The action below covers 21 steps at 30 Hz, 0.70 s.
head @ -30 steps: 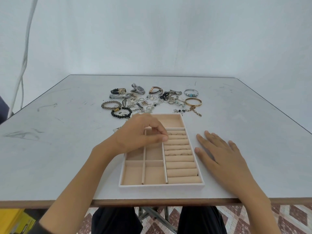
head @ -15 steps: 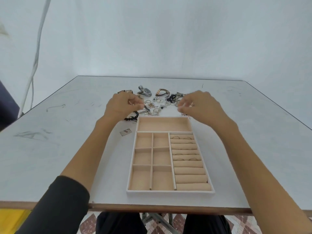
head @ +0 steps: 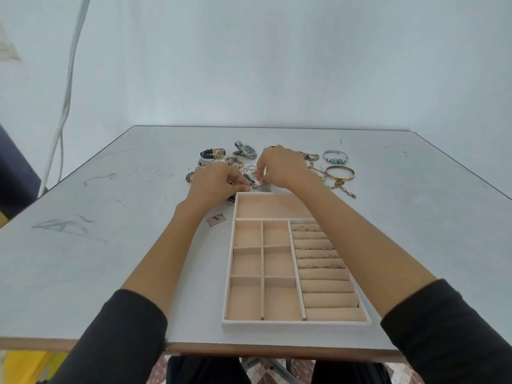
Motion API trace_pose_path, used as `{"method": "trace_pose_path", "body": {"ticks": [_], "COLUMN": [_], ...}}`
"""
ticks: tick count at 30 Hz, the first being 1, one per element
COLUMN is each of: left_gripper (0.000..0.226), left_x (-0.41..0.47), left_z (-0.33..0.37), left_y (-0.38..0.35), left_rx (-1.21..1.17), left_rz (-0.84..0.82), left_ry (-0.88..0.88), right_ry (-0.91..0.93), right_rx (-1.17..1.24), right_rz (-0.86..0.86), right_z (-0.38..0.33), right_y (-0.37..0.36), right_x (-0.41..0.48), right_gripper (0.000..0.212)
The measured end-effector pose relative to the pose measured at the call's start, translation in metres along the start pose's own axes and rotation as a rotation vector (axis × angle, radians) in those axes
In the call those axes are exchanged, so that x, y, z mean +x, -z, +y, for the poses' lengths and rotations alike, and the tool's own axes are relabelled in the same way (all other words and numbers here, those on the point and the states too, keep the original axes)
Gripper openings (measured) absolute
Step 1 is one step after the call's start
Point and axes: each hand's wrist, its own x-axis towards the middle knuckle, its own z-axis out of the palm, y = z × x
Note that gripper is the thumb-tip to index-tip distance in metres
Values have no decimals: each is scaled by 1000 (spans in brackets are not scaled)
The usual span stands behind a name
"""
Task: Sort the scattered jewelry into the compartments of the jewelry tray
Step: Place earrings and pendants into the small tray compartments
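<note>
The beige jewelry tray point(head: 293, 326) lies in front of me, its long top compartment and six square compartments bare. Several thin rings point(head: 314, 248) sit in the upper slots of its ring rolls. The scattered jewelry pile point(head: 243, 166) lies just beyond the tray's far edge. My left hand point(head: 214, 185) has its fingers curled and pinches a small silver piece point(head: 263, 188) at the pile's near edge. My right hand point(head: 282, 167) reaches down beside it, fingertips pinched on the same cluster. What lies under both hands is hidden.
Two watches point(head: 216, 153) point(head: 246, 149) lie at the back of the pile. A blue-beaded bracelet point(head: 335, 157), a gold bangle point(head: 340, 172) and a gold chain point(head: 343, 188) lie to the right. A small tag point(head: 216, 219) sits left of the tray.
Both hands left the tray and reached to the pile. Since half a second ago they have drawn together over its near edge, uncovering the bangle and bracelet on the right.
</note>
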Motion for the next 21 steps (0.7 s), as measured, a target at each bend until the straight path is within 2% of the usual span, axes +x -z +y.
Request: {"method": "trace_pose_path", "body": {"ticks": [5, 14, 17, 21], "left_gripper": [8, 5, 3, 2], "left_x": [-3, -14, -27, -45], "left_z": [0, 5, 11, 19], "left_y": [2, 26, 39, 48], "left_rx": [-70, -285, -376, -416], "left_rz": [90, 210, 200, 198], "left_ry": [-52, -101, -145, -169], "right_ry": [31, 33, 65, 120], "right_rx": [-1, 313, 415, 458], "right_rz": [35, 155, 142, 65], "right_z": [3, 18, 23, 26], "right_y": [-5, 17, 21, 19], "right_x": [1, -19, -37, -67], "right_gripper": [14, 6, 2, 9]}}
